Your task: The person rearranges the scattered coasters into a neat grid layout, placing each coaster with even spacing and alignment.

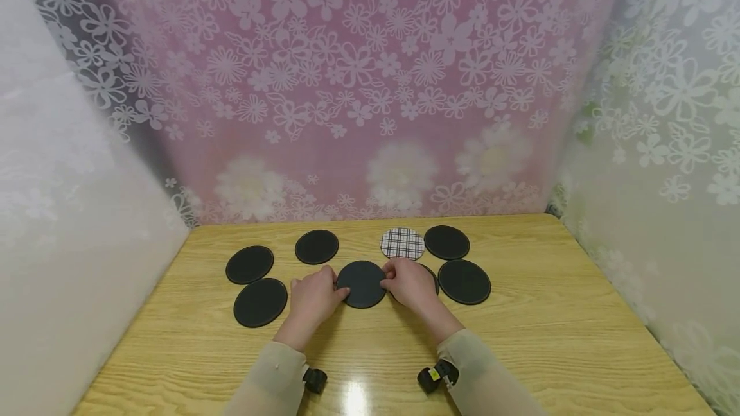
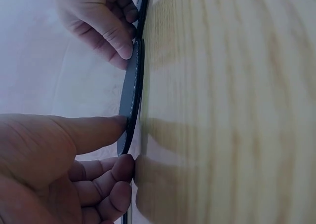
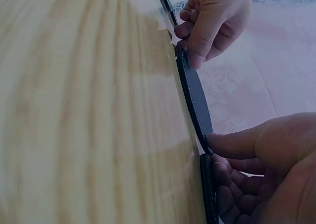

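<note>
A round black coaster (image 1: 361,284) with light stitching round its edge lies between my two hands at the middle of the table. My left hand (image 1: 315,294) pinches its left rim. In the left wrist view the thumb presses on top, with the other fingers curled at the edge below. On the opposite rim, my right hand (image 1: 410,282) holds the same coaster (image 3: 195,98) between thumb and curled fingers. Another black coaster (image 1: 431,278) is partly hidden beneath the right hand. Close behind that hand lies a white coaster with a dark plaid pattern (image 1: 402,242).
Two black coasters (image 1: 250,264) (image 1: 261,302) lie at the left, and one more black coaster (image 1: 317,247) sits farther back. On the right are two others, a rear coaster (image 1: 447,242) and a front coaster (image 1: 464,282). Flowered curtains (image 1: 370,82) enclose the wooden table (image 1: 549,339).
</note>
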Action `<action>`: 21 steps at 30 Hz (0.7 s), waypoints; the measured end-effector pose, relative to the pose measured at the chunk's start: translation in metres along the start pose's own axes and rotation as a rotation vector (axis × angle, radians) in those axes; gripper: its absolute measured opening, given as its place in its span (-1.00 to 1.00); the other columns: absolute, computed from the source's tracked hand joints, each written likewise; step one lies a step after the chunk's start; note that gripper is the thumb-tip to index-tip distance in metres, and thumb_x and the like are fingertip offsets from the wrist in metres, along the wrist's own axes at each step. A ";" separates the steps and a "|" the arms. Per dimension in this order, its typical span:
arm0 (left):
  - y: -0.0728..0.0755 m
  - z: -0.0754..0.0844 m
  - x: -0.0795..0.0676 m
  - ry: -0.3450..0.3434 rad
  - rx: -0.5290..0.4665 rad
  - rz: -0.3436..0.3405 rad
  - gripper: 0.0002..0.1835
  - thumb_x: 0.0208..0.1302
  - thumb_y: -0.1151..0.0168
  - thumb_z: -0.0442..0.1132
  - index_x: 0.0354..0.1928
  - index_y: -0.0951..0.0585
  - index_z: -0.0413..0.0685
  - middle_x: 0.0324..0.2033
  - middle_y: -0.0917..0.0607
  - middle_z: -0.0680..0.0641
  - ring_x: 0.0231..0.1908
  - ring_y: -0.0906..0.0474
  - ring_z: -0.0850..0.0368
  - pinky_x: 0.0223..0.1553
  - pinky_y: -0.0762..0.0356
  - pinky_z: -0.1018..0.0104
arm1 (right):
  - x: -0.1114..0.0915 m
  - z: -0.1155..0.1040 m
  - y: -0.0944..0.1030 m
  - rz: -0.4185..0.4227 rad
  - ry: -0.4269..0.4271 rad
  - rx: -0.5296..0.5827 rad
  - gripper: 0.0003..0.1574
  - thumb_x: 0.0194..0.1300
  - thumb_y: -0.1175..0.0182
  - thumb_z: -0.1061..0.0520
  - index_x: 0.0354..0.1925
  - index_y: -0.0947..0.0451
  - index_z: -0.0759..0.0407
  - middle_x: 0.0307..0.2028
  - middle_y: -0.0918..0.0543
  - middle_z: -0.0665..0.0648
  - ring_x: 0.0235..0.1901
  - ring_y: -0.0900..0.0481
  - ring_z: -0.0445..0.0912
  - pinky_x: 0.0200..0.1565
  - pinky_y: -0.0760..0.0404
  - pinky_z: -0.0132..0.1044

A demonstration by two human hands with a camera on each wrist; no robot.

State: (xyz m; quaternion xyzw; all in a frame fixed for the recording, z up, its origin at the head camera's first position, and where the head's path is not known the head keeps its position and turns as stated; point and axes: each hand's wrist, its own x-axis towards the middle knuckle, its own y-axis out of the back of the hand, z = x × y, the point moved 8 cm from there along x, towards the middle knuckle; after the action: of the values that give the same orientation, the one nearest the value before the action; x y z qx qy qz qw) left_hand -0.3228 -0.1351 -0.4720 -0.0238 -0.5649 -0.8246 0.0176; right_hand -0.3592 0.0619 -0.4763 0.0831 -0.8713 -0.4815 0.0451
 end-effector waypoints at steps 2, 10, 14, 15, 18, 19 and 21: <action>0.000 -0.001 0.000 0.002 -0.004 -0.005 -0.64 0.40 -0.59 0.03 -0.20 -0.65 -0.07 -0.50 -0.62 0.07 -0.46 -0.53 0.06 -0.07 -0.35 -0.11 | 0.000 -0.001 0.000 -0.005 0.002 -0.006 -0.74 0.41 -0.57 0.08 0.02 -0.82 0.06 -0.28 -0.69 -0.11 -0.29 -0.63 -0.15 -0.11 -0.68 -0.03; 0.000 0.000 0.002 0.004 0.019 -0.026 -0.62 0.40 -0.58 0.06 -0.17 -0.67 -0.07 -0.48 -0.65 0.07 -0.44 -0.57 0.05 -0.02 -0.39 -0.16 | 0.004 -0.003 -0.001 -0.023 0.012 -0.026 -0.75 0.42 -0.56 0.09 0.02 -0.82 0.08 -0.29 -0.68 -0.10 -0.30 -0.64 -0.14 -0.10 -0.69 -0.04; 0.000 0.001 0.002 0.013 0.030 -0.039 -0.63 0.40 -0.58 0.06 -0.18 -0.66 -0.06 -0.48 -0.64 0.07 -0.44 -0.56 0.05 -0.01 -0.38 -0.15 | 0.004 -0.003 -0.002 -0.033 0.004 -0.028 -0.75 0.42 -0.56 0.09 0.02 -0.82 0.09 -0.30 -0.68 -0.10 -0.29 -0.63 -0.14 -0.09 -0.69 -0.04; 0.000 0.001 0.002 0.013 0.034 -0.040 -0.63 0.40 -0.58 0.06 -0.18 -0.65 -0.05 -0.49 -0.64 0.07 -0.45 -0.56 0.05 -0.02 -0.38 -0.14 | 0.004 -0.003 -0.002 -0.035 0.002 -0.028 -0.75 0.42 -0.56 0.09 0.02 -0.82 0.08 -0.30 -0.68 -0.10 -0.29 -0.63 -0.14 -0.09 -0.69 -0.04; -0.002 0.001 0.002 0.013 0.043 -0.044 -0.63 0.41 -0.58 0.06 -0.19 -0.63 -0.04 -0.48 -0.65 0.06 -0.45 -0.56 0.04 -0.03 -0.37 -0.14 | 0.004 -0.002 -0.002 -0.037 -0.004 -0.024 -0.75 0.41 -0.56 0.09 0.02 -0.82 0.09 -0.29 -0.69 -0.10 -0.28 -0.64 -0.13 -0.07 -0.69 -0.04; -0.002 0.001 0.002 0.013 0.044 -0.047 -0.63 0.42 -0.57 0.06 -0.19 -0.63 -0.04 -0.47 -0.66 0.05 -0.45 -0.56 0.03 -0.03 -0.36 -0.13 | 0.004 -0.001 -0.003 -0.037 -0.006 -0.022 -0.75 0.41 -0.56 0.10 0.02 -0.82 0.09 -0.29 -0.69 -0.09 -0.28 -0.65 -0.13 -0.07 -0.69 -0.04; -0.003 0.002 0.003 0.009 0.046 -0.048 -0.63 0.42 -0.57 0.06 -0.18 -0.62 -0.03 -0.46 -0.66 0.05 -0.45 -0.56 0.03 -0.04 -0.36 -0.14 | 0.004 0.000 -0.003 -0.037 -0.007 -0.018 -0.75 0.41 -0.56 0.10 0.02 -0.82 0.09 -0.28 -0.70 -0.09 -0.27 -0.65 -0.13 -0.07 -0.69 -0.04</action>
State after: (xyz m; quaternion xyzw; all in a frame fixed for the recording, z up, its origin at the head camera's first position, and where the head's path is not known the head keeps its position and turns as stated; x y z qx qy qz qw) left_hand -0.3255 -0.1325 -0.4739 -0.0061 -0.5842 -0.8116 0.0011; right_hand -0.3632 0.0592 -0.4787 0.0972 -0.8653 -0.4906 0.0339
